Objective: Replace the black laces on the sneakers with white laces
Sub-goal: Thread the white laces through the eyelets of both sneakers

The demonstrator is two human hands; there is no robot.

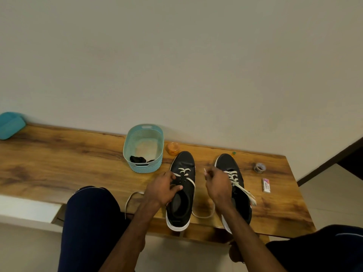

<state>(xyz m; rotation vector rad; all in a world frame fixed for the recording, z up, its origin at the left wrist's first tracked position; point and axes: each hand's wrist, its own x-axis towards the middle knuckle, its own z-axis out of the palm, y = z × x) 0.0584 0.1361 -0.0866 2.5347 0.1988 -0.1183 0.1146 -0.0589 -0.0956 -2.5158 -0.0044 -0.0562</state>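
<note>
Left grip (163, 190) curled round half-laced sneaker (183, 163) on surface (78, 163) — right grip (217, 185) pinching white lace (191, 181) tip. Keep lace flat, feed next eyelet straight — no twisting.

Wooden tabletop (59, 163), brown with dark grain, set against a plain wall. On it, left to right:
- teal container (10, 124) at the far left end, partly out of frame
- teal perforated basket (144, 167) near the back edge
- small orange jar (172, 148) just beside the basket
- two black, white-soled sneakers, left sneaker (184, 163) and right sneaker (225, 161), toes toward the wall, heels at the front edge
- white lace (204, 215) looped between them
- tiny green object (233, 153)
- tape roll (259, 167)
- white packet (266, 185)
</note>
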